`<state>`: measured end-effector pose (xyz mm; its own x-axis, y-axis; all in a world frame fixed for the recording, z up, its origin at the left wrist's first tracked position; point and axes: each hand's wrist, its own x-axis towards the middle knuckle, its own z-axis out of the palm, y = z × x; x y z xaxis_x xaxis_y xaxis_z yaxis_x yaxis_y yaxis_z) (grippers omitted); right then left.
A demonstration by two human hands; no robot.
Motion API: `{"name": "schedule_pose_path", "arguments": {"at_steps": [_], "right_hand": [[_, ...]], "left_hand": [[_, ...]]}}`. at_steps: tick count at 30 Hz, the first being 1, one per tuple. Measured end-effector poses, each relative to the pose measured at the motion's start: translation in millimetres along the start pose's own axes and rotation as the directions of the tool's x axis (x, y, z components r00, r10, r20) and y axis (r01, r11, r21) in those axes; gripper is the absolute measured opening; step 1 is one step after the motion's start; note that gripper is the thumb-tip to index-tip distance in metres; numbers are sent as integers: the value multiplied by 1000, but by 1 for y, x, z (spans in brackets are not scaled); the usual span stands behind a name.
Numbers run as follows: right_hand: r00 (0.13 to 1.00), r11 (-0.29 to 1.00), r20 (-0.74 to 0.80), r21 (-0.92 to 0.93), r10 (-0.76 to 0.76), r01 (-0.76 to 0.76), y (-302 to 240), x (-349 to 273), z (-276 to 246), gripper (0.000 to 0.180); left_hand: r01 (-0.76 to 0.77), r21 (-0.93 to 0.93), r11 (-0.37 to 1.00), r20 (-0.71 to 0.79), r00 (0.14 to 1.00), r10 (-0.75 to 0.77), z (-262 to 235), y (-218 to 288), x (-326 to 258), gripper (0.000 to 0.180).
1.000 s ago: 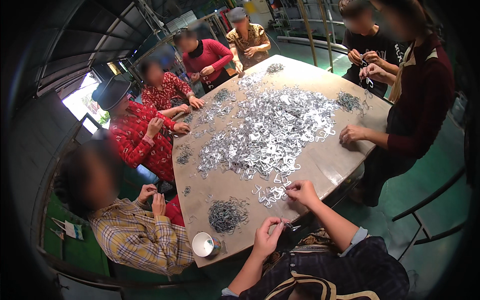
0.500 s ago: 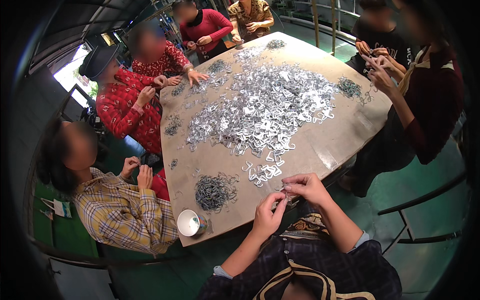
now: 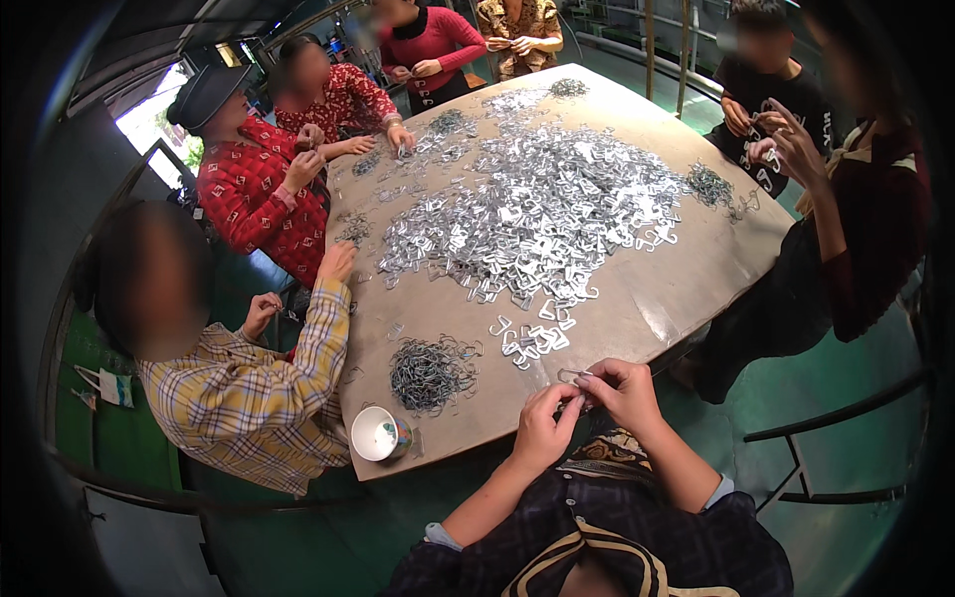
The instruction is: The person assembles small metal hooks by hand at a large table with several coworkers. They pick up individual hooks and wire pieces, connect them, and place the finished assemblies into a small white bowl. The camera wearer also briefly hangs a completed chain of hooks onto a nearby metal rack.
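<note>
Fingertip work on one metal hook seems in hand at the table's 6 o'clock edge, pinched by the right hand's grip, left hand's hold unclear; next move likely calls for steady two-handed control.

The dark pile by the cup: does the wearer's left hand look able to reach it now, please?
Probably yes: nothing seems to block the left hand from the dark pile, and the cup sits aside, though that hand looks busy with a metal piece.

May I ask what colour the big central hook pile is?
The big central hook pile is silvery, clearest in the head view.
</note>
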<state>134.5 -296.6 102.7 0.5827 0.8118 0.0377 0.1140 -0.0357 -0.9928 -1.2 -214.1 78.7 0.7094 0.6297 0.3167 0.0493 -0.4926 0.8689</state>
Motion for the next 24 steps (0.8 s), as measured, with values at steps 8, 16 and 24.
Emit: {"name": "schedule_pose_path", "arguments": {"at_steps": [8,16,24], "right_hand": [[985,976,-51,-153,-167,157,15,-11,-3,10],[937,890,17,-307,-348,336,10,-26,-12,11],[950,914,119,-258,-290,312,32,-50,-5,11]], "left_hand": [[-25,-99,995,37,999,29,-16,-12,3,16],[169,558,812,-180,980,-80,0,-129,48,53],[96,422,902,-41,995,-86,7,-120,41,41]]}}
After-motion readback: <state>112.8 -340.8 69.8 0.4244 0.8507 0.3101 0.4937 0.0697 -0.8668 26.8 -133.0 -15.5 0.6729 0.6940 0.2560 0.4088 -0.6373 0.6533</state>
